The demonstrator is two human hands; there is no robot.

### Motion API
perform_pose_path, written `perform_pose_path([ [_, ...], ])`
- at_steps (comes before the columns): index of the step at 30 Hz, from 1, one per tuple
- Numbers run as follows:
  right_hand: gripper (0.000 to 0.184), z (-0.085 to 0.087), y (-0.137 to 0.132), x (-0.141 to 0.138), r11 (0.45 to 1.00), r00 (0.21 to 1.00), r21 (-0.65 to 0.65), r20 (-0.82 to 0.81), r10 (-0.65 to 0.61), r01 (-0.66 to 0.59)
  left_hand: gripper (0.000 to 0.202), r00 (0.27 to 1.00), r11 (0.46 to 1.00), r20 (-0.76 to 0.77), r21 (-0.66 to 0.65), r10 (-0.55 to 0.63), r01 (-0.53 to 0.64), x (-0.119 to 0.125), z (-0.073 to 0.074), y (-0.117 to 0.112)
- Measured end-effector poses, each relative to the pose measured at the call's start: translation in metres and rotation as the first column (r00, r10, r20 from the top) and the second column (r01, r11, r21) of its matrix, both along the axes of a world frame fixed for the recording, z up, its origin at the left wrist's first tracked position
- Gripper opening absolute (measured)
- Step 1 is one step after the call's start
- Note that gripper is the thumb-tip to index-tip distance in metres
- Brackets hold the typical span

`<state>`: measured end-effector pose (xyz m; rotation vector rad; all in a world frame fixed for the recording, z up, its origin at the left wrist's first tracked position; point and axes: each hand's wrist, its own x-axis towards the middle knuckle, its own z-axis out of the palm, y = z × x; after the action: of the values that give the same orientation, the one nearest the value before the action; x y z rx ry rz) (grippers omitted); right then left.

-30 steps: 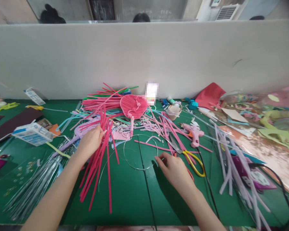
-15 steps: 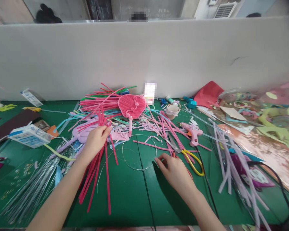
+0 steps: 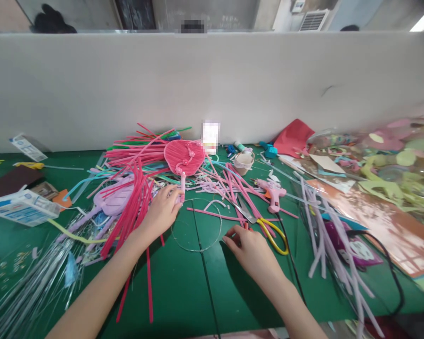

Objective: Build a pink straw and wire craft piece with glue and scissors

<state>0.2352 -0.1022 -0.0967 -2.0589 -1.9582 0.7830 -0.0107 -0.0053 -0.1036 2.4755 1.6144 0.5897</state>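
My left hand [image 3: 163, 210] is at the lower end of a red heart-shaped fan [image 3: 184, 157] made of fuzzy stems, its fingers closed at the pink handle [image 3: 183, 181]. Small pink flowers run down the fan's face. Beside that hand spreads a bundle of red fuzzy stems [image 3: 136, 197]. A thin wire ring [image 3: 201, 250] lies on the table between my hands. My right hand [image 3: 249, 247] rests at the ring's right side with curled fingers, thumb and forefinger close together. Whatever they pinch is hidden or too small. A bit of red handle [image 3: 246, 226] shows behind it.
Yellow-handled scissors [image 3: 273, 235] and a pink glue gun [image 3: 276, 195] with a black cord lie to the right. Pale purple stems [image 3: 325, 230] lie beyond them. At left are silver stems [image 3: 28, 292], a purple fan [image 3: 113, 195] and a white-blue box [image 3: 23, 207].
My left hand has left the red stems and moved right to the fan's handle. The right hand stays beside the wire ring. The view has turned slightly right.
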Motion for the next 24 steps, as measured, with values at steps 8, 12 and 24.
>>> perform_pose_path([
  [8, 0.011, 0.007, -0.014, 0.018, 0.999, 1.000, -0.036, 0.010, -0.013, 0.013, 0.023, 0.982, 0.978, -0.004, -0.080, -0.191, 0.190, 0.036, -0.001, -0.006],
  [12, 0.011, 0.006, -0.020, 0.032, 0.999, 0.999, -0.016, -0.026, -0.041, 0.041, 0.031, 0.968, 0.962, -0.013, -0.114, -0.251, 0.248, 0.051, -0.012, -0.022],
  [24, 0.021, -0.005, -0.009, 0.056, 0.955, 0.987, 0.262, 0.044, -0.157, 0.140, 0.016, 0.984, 0.987, -0.111, -0.088, -0.140, 0.131, 0.061, -0.006, -0.019],
])
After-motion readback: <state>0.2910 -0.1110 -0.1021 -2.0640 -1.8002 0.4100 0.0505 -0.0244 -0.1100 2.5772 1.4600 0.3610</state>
